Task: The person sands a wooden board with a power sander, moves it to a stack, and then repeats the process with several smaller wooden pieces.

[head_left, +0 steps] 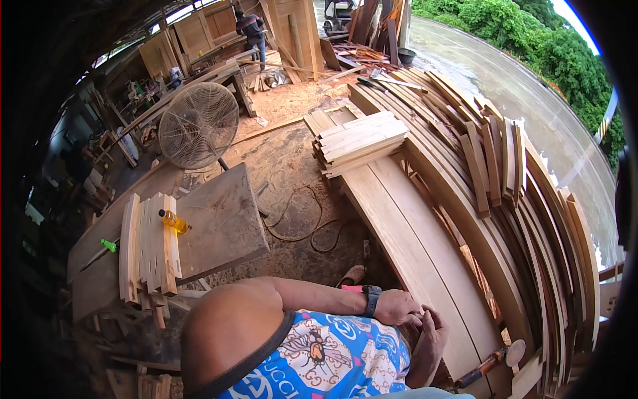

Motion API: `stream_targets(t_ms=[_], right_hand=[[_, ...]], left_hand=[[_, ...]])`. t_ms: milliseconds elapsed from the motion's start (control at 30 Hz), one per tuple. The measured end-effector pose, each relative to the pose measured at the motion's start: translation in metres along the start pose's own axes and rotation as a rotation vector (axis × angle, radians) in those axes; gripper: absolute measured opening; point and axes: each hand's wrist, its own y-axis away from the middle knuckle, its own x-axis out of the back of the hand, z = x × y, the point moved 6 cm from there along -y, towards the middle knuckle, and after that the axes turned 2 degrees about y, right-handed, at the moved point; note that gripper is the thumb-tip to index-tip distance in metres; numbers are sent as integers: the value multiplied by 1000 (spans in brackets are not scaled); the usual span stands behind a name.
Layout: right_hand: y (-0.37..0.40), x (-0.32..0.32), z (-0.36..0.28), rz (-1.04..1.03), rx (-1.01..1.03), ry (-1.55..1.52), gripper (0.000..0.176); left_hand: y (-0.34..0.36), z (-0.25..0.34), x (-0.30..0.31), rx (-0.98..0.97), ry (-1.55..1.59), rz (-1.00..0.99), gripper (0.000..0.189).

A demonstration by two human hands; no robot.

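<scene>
My left hand [397,307], with a dark watch [373,301] on its wrist, is closed beside the edge of a long wooden board [415,246]. My right hand [433,334] meets it, thumb and fingers pinched together. Both sets of fingertips touch; what they hold, if anything, is too small to make out. Close to my right hand, a tool with a brown and black handle [480,370] and a round pale end lies on the boards. Farther up the same boards sits a stack of short light planks [362,141].
Long timber strips [458,176] are piled along the right. On the left, a worktable [222,219] carries planks [147,233] and a bottle of yellow liquid [174,221]. Beyond stand a large fan [199,125] and another person [250,30]. A cable [312,233] lies on the floor.
</scene>
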Motion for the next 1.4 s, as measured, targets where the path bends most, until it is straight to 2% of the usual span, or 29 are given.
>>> stream_targets(t_ms=[600,1400], right_hand=[[6,-6,-2,19,-28,30,35],[6,-8,-1,21,-20,48,33]], left_hand=[[5,3,2,-24,-40,6,44],[10,-9,-5,61,-33,-9,49]])
